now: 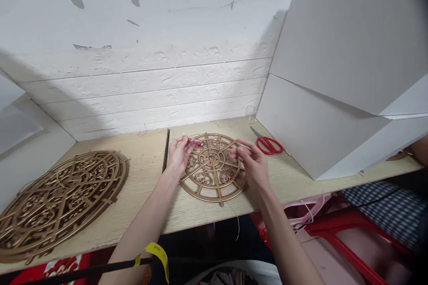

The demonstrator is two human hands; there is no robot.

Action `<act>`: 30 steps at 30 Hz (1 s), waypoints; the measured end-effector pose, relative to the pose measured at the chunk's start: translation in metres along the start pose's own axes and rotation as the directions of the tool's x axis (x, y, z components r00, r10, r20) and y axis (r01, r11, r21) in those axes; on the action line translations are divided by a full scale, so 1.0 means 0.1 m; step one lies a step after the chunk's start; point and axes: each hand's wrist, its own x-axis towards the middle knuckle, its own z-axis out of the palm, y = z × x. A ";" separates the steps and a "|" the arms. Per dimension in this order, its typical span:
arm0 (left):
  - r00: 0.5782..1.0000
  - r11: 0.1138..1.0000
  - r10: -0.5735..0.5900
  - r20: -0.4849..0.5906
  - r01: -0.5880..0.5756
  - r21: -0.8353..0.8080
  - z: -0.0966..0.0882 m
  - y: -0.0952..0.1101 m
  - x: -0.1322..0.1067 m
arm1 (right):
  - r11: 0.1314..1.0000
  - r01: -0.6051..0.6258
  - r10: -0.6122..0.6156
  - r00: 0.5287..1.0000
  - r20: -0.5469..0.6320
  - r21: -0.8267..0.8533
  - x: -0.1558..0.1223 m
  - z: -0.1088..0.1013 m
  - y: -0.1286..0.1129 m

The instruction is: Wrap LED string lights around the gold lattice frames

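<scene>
Yellow printed tape [157, 253] looped over a black rod sits closest, below the front edge of the pale wooden surface [147, 178]. Past it, both forearms reach to a round gold openwork disc [214, 171] lying flat near the front edge, just right of the dark seam that splits the surface. The left hand [179, 153] rests at the disc's left rim, its fingers pinched round a small red stick-like object [195, 142] held over the far-left part of the disc. The right hand [252, 162] is at the right rim with fingers curled; blur hides whether they grip anything. A thin pale wire [234, 216] runs down across the disc and dangles off the front edge.

That loose wire looks like the main hazard. A forearm or knee catching it could drag the light disc over the edge, which its lowest spoke already nears. The fretwork appears thin, so hard pressure from either hand might crack a spoke. Red-handled metal scissors [269, 144] lie just beyond the right hand, so a wide sweep could knock them or meet the blades. A stack of larger gold openwork discs [60, 200] at the left end sits well apart, though close to the front edge.
</scene>
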 end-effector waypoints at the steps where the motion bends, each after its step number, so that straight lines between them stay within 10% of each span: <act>1: 1.000 1.000 -0.005 -0.014 0.005 -0.012 -0.01 0.02 0.01 | 1.000 -0.005 0.004 0.999 -0.043 -0.022 -0.09 -0.11 -0.05; 5: 0.999 0.999 -0.021 -0.049 0.019 -0.050 -0.01 0.06 0.02 | 0.927 -0.031 0.010 0.998 -0.057 -0.373 -0.55 -0.67 -0.32; 12: 1.000 0.998 -0.018 -0.023 0.017 -0.058 0.01 0.05 0.01 | 0.375 0.062 -0.086 0.996 0.032 -0.925 -1.02 -1.29 -0.78; 20: 0.999 0.999 -0.022 -0.029 0.021 -0.048 0.00 0.05 0.00 | 0.269 0.699 -0.161 0.711 0.685 -0.662 -0.53 -0.41 -0.63; 30: 0.995 0.998 -0.017 -0.094 0.012 -0.060 0.01 0.08 0.00 | 0.594 0.280 0.216 0.848 0.485 -0.755 0.21 0.33 0.05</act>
